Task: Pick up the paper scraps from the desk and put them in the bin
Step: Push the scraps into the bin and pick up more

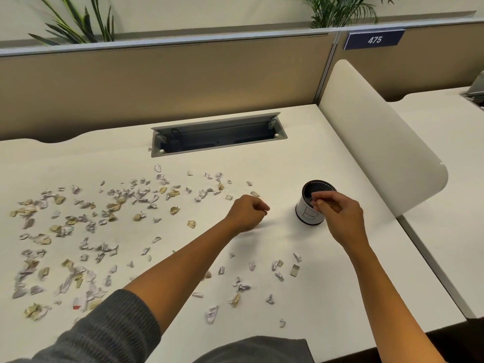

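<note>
Hands first: left hand point(247, 212) is curled into a loose fist, knuckles up, low over the bench point(301, 158) just left of the bin; can't tell whether it holds a scrap. Right hand point(340, 213) sits at the bin's near rim, thumb and fingertips point(318, 199) pinched together over the opening; whatever is in the pinch is too small to make out, so can't tell if it's holding paper.

Left to right:
- Paper scraps point(78, 231): dense scatter of white and tan crumpled bits over the left half of the bench, from the far-left edge to about the middle.
- Grey ribbed sleeve point(110, 328) at bottom left, left forearm bare and crossing the scatter diagonally.
- Cable tray point(217, 134): grey recessed slot with its lid open, at the back of the bench, centre.
- Thinner band of scraps runs behind the left hand; a looser group lies near the front edge between the two forearms.
- Bin point(313, 205): small upright cylinder, black mesh inside, white paper wrap with a drawn letter, standing on the bench right of the left hand, apart from it, partly hidden by the right hand.
- White side divider point(379, 142) stands at the bench's right edge, just past the bin.
- Tan partition point(157, 87) along the back, blue tag reading 475 point(374, 39) at upper right.
</note>
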